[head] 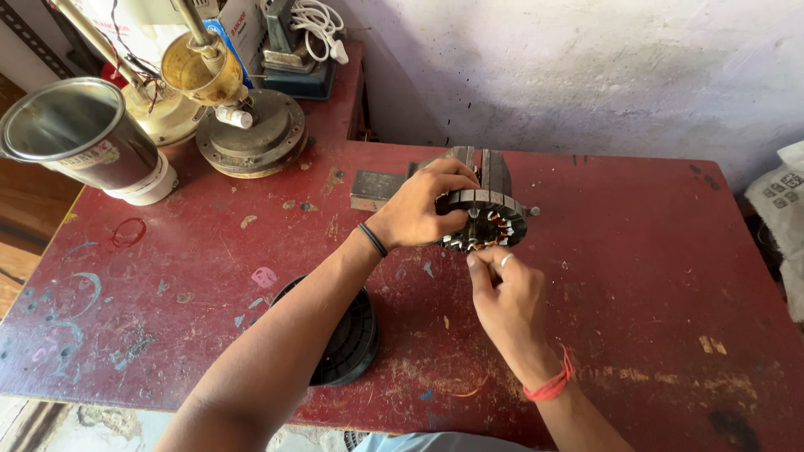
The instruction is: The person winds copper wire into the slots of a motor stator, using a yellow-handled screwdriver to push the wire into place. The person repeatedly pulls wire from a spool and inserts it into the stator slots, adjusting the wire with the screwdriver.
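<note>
Here, a round motor stator [484, 222] with copper windings sits near the centre of the worn red table [636, 276], propped against a grey metal block [490, 167] at its 12 o'clock. The left hand [419, 209] wraps the stator's rim from 9 o'clock, fingers curled closed over the top. The right hand [502, 293], at the stator's 6 o'clock, has fingertips pressed together at the lower edge of the windings; whether they pinch a wire cannot be told. A black ribbed cover [347, 335] lies at 7 o'clock, a steel jar [79, 138] far at 10 o'clock.
</note>
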